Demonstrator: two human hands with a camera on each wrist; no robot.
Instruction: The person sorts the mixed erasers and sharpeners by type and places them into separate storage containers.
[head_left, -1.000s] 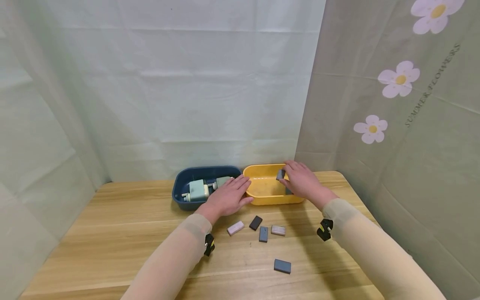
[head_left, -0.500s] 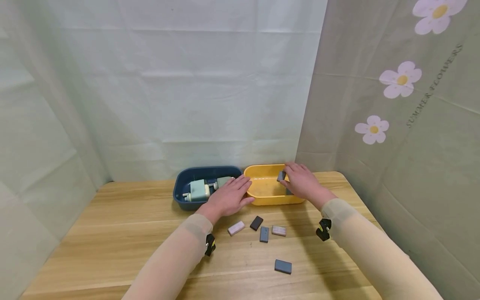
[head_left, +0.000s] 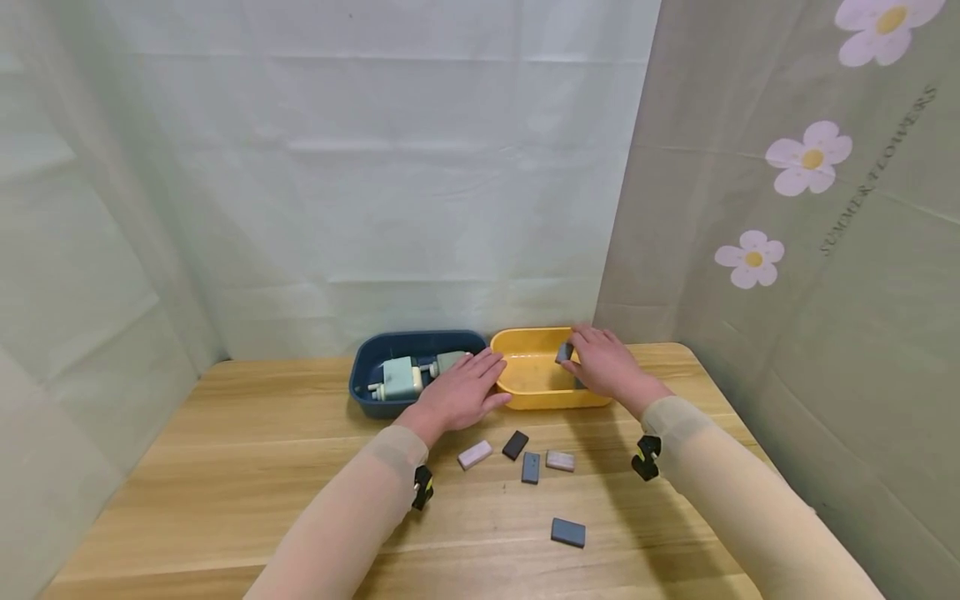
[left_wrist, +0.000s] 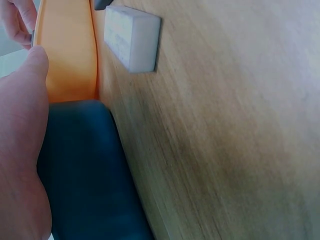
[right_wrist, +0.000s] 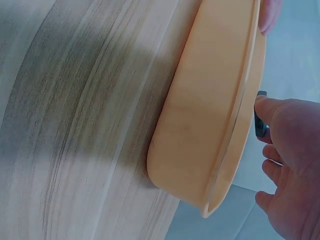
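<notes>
Right hand [head_left: 606,367]: pinches grey block [head_left: 564,353] at yellow tray's [head_left: 551,401] 3 o'clock end
Left hand [head_left: 461,393]: fingers straight (tray's 9 o'clock)

Left-hand tub [head_left: 378,410] sits just left of the right-hand tub [head_left: 551,401], two items [head_left: 399,379] inside. Left hand [head_left: 459,390] is at the right-hand tub's left end, right hand [head_left: 607,362] over its right end with a held block [head_left: 564,352]. Five loose blocks [head_left: 531,468] on the table [head_left: 187,467] in front of it, one way farther out. Cloth [head_left: 450,208] behind it.
</notes>
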